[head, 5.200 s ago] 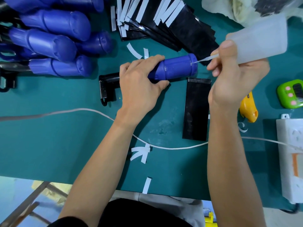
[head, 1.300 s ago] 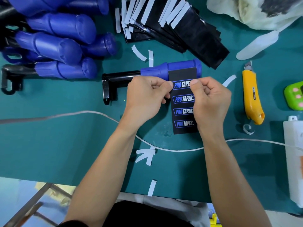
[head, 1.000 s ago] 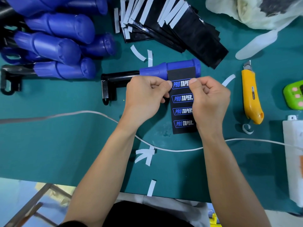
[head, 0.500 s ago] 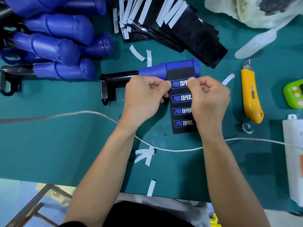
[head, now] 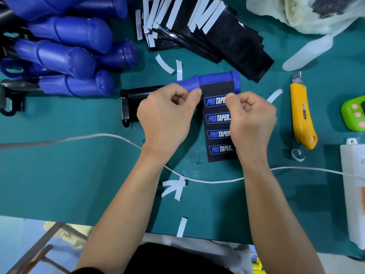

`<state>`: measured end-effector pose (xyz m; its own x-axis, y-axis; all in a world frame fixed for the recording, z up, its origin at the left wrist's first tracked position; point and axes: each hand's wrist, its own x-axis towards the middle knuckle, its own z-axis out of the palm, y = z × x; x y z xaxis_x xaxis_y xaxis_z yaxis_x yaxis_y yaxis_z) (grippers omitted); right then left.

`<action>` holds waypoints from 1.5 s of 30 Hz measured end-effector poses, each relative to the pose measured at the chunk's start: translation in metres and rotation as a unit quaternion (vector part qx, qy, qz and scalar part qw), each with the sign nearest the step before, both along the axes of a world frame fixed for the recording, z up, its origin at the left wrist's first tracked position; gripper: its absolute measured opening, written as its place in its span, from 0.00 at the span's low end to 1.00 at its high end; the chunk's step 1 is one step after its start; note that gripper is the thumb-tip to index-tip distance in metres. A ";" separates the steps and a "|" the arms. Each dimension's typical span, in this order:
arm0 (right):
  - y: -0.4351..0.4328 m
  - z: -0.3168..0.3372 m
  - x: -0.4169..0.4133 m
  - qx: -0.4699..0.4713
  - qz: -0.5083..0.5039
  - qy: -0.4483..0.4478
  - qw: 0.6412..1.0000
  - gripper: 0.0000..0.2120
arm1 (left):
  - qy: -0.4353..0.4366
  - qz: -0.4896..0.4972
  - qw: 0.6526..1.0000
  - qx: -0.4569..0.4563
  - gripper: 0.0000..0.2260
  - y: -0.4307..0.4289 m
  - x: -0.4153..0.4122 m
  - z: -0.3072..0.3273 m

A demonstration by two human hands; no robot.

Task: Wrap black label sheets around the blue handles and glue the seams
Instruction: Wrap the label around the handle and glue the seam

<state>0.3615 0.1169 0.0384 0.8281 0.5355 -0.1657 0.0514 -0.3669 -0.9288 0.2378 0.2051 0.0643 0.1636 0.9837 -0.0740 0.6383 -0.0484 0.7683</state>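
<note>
The left hand [head: 166, 119] has its fingers curled, with thumb and forefinger tips pinching the left edge of a black label sheet [head: 219, 133] right where it meets the blue handle [head: 215, 80]. The right hand [head: 250, 123] is curled as well, its thumb tip pinching the sheet's right edge against the folded fingers.

The sheet's top edge lies on the handle, and the rest hangs flat toward the person over the green table mat [head: 59, 175]. Four logos run down it, each in a blue outline reading "PRO TAPER", with PRO in blue and TAPER in white. The right hand hides the last letter or two of the upper ones.

The handle lies crosswise on the mat and is fixed to a black metal bar [head: 134, 93] that sticks out to the left.

Farther out:
- A pile of blue handles [head: 65, 54] sits at the upper left.
- A fanned stack of black sheets [head: 227, 40] with white backing strips lies behind the work.
- A translucent glue bottle [head: 308, 54] lies on its side at the upper right.
- A yellow utility knife [head: 302, 113] lies to the right, its small print too fine to read.
- A green timer [head: 355, 115] sits at the right edge.
- A white cable [head: 88, 137] crosses the mat under both forearms.
- Loose white paper strips [head: 173, 188] lie near the cable.
</note>
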 end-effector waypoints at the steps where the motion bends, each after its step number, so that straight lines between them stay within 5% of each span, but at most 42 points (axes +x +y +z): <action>1: 0.000 -0.001 0.000 -0.001 0.002 -0.001 1.000 0.13 | -0.029 0.012 0.999 0.036 0.09 0.000 0.000 0.000; 3: 0.000 -0.001 0.000 -0.001 0.003 -0.002 1.000 0.12 | -0.058 -0.006 0.994 0.095 0.05 0.002 -0.001 -0.001; 7: 0.000 -0.001 0.000 -0.004 0.002 -0.003 1.000 0.14 | -0.031 -0.079 0.991 0.101 0.15 0.008 0.003 -0.012; 20: -0.001 0.001 0.000 -0.004 0.006 -0.003 1.000 0.15 | -0.024 -0.019 0.996 0.086 0.10 0.008 0.016 -0.020; 26: -0.006 0.012 0.001 -0.066 -0.008 -0.127 0.990 0.12 | -0.029 -0.007 0.996 0.080 0.10 0.007 0.017 -0.018; 31: 0.000 0.026 0.011 0.004 -0.013 -0.158 0.987 0.12 | -0.035 -0.004 0.996 0.083 0.10 0.006 0.018 -0.017; 37: 0.030 0.020 0.020 -0.046 0.112 -0.045 0.992 0.17 | -0.051 0.008 0.995 0.083 0.10 0.007 0.023 -0.015; 45: 0.031 0.005 0.022 0.020 0.077 -0.010 0.997 0.15 | -0.051 0.024 0.994 0.090 0.07 0.008 0.027 -0.018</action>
<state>0.3834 0.1474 0.0434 0.7383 0.6625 -0.1264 0.1220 -0.3155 -0.9411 0.2645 0.2130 0.0461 0.1140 0.9865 0.1178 0.5627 -0.1618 0.8106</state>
